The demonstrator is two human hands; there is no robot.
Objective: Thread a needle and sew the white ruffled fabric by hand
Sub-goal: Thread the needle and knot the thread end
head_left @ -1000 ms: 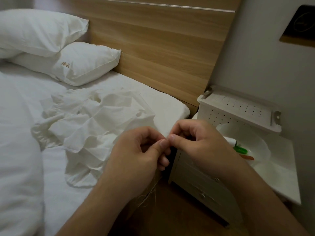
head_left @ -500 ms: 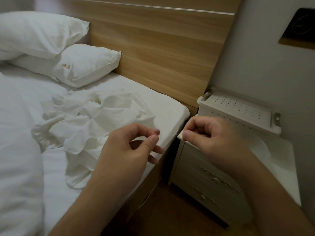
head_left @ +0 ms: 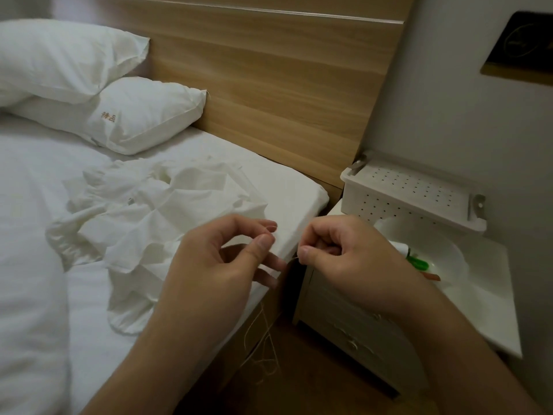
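With the left hand (head_left: 221, 262) pinching thread (head_left: 263, 339) and the right hand (head_left: 338, 253) pinching something too small to tell, fabric (head_left: 143, 223) at ten o'clock, the dangling thread could tangle.

I see two white pillows (head_left: 89, 94) stacked against the wooden headboard (head_left: 269, 85). Right of the bed, a white nightstand (head_left: 484, 319) carries a perforated white box (head_left: 413, 199) and a white bowl (head_left: 443, 253).

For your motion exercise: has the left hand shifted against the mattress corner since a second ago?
Yes. The left hand has drawn leftward, away from the right hand, over the mattress edge.
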